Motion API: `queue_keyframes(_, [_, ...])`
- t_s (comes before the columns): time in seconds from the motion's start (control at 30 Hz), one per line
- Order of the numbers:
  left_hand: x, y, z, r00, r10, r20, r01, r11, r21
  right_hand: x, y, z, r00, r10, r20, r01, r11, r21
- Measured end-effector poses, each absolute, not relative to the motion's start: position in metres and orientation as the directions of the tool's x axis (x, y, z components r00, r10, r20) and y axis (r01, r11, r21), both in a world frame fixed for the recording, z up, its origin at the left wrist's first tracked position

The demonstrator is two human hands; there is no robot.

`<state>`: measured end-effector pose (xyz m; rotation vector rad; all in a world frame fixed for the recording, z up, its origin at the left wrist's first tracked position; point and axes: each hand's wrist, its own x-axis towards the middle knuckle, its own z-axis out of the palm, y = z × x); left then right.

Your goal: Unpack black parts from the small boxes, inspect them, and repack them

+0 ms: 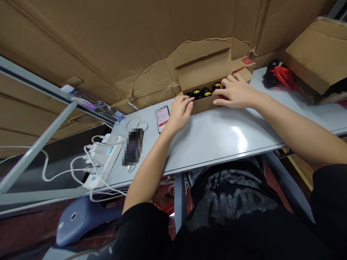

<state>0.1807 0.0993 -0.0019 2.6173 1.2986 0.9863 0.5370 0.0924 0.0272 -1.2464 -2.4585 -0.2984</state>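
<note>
My right hand (233, 92) is half open, with its fingers bent over the right end of the box (203, 107) and the thumb at its front wall. My left hand (181, 112) is more curled, at the left front corner of the box. Whether either one grips a piece inside, I cannot tell, because the fingers hide their own tips.

The box is at the back of the counter (206, 137), between my two hands. Its lid (206, 70) stands open, so the opening is done, I judge. Several black pieces (196, 93) are in it, some with a yellow ring. The lid is not yet folded down over them. If all the pieces are in their right places, I cannot say, and so I cannot count what is left.

About writing, I can read little. The red label (247, 60) at the right end of the box is too small. The phone (163, 119) shows some digits above a red bar, not certain to me. The bottle (94, 104) carries pink lettering, unclear, and the large grey letters on my shirt (230, 220) are too folded to be read.
</note>
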Motion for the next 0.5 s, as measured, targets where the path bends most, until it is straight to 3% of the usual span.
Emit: queue_keyframes(0.5, [0.177, 0.089, 0.012, 0.422, 0.633, 0.649, 0.708, -0.677, 0.201, 0.545, 0.091, 0.021, -0.523, 0.763, 0.379, 0.801, 0.592, -0.086])
